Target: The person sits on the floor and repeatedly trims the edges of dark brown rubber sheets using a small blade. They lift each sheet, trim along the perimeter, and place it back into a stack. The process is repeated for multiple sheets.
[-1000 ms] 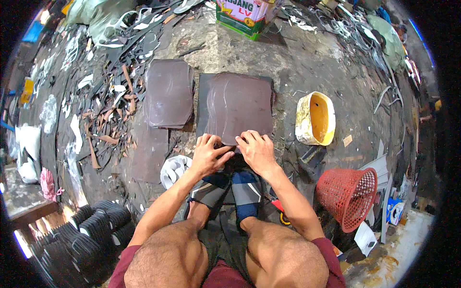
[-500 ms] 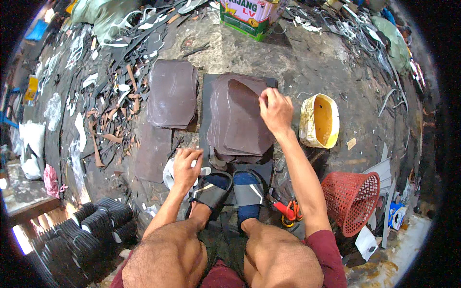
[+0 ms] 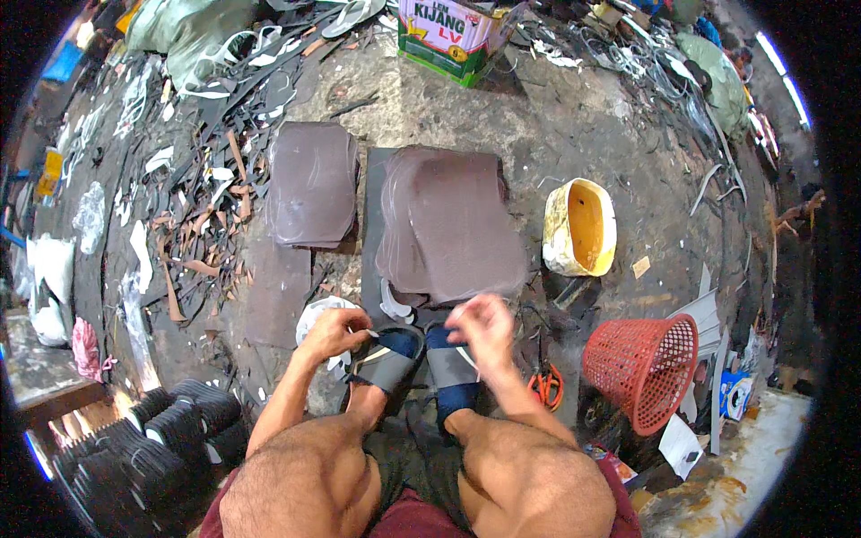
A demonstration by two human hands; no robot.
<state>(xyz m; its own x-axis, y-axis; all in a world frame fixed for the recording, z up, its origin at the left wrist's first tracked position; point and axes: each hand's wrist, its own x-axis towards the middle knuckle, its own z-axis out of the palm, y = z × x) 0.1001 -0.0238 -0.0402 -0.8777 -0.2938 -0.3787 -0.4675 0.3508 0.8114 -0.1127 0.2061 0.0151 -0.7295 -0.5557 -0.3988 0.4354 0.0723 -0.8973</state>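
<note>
My left hand (image 3: 334, 334) is closed in a pinch above my left sandal (image 3: 387, 360). A tiny pale bit shows at its fingertips, too small to name. Behind it lies a white rounded item (image 3: 316, 316), partly hidden. My right hand (image 3: 485, 334) hovers over my right sandal (image 3: 451, 365), fingers curled and smeared by motion. Just beyond the hands is a stack of dark brown sheets (image 3: 462, 224) with pale curved outlines, its top sheet skewed to the right. The stack rests on a black board (image 3: 375, 193).
Left of it sits another brown sheet stack (image 3: 312, 184). A yellowed tub (image 3: 558, 235) stands to the right, with a red basket (image 3: 619, 363) nearer me. Orange-handled scissors (image 3: 545, 387) lie by my right foot. Scraps (image 3: 211, 224), a tin (image 3: 439, 49) and black soles (image 3: 184, 421) surround the spot.
My right hand has come back from the stack's right edge to above my feet. The raised top sheet now lies flat, turned toward the near right. My left hand has closed its fingers.
</note>
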